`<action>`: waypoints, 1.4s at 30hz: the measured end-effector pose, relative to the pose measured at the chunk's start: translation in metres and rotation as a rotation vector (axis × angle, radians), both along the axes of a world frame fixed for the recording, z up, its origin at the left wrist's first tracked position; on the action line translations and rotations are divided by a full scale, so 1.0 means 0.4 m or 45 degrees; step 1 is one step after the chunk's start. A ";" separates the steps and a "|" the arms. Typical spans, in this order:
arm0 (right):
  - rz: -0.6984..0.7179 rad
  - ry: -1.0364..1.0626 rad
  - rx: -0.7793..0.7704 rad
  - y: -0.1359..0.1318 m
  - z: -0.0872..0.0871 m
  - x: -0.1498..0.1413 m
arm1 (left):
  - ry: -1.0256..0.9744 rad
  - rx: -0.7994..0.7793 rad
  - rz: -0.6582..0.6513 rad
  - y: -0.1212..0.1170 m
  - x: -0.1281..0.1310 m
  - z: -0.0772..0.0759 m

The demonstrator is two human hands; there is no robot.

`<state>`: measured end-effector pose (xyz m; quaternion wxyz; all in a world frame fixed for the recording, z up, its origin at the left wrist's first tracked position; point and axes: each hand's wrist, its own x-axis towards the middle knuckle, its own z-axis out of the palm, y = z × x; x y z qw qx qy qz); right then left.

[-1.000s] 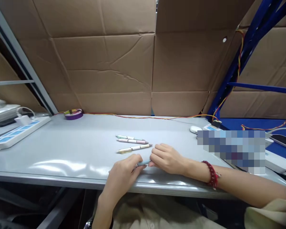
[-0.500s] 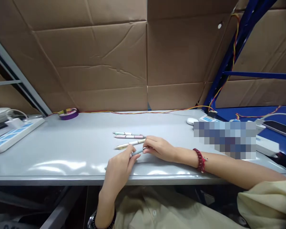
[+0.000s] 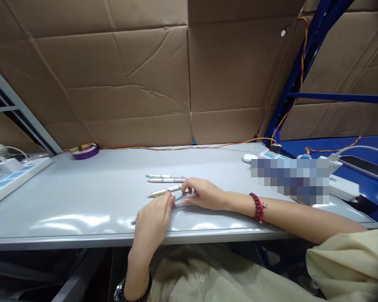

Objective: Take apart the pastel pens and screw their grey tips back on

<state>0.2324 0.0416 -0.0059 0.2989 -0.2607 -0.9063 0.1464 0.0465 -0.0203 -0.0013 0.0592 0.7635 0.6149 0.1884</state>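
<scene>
My left hand (image 3: 153, 220) pinches the middle of a light blue pen (image 3: 178, 196) just above the grey table (image 3: 82, 197). My right hand (image 3: 201, 193), with a red bead bracelet at the wrist, closes its fingertips on the pen's far end. The pen's other end pokes out to the left of my left hand. Just beyond lie three more pens side by side: a mint green pen (image 3: 159, 176), a pink pen (image 3: 164, 180) and a yellow pen (image 3: 162, 192).
A white power strip (image 3: 9, 178) lies at the left. A purple tape roll (image 3: 83, 150) sits by the cardboard wall. A red-yellow cable (image 3: 176, 147) runs along the back edge. White devices and a blurred patch sit at the right, beside a blue rack.
Both hands moved away from me with the blue pen, closer to the three lying pens. The view shifted slightly.
</scene>
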 end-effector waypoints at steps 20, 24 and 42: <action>0.293 0.006 0.441 0.003 0.002 0.017 | 0.091 -0.074 0.173 -0.019 0.021 0.031; 0.276 -0.049 0.583 0.005 0.006 0.012 | 0.091 -0.014 0.191 -0.020 0.024 0.026; -0.712 -0.832 0.116 0.128 0.026 0.096 | 0.021 0.060 -0.129 0.019 -0.005 0.010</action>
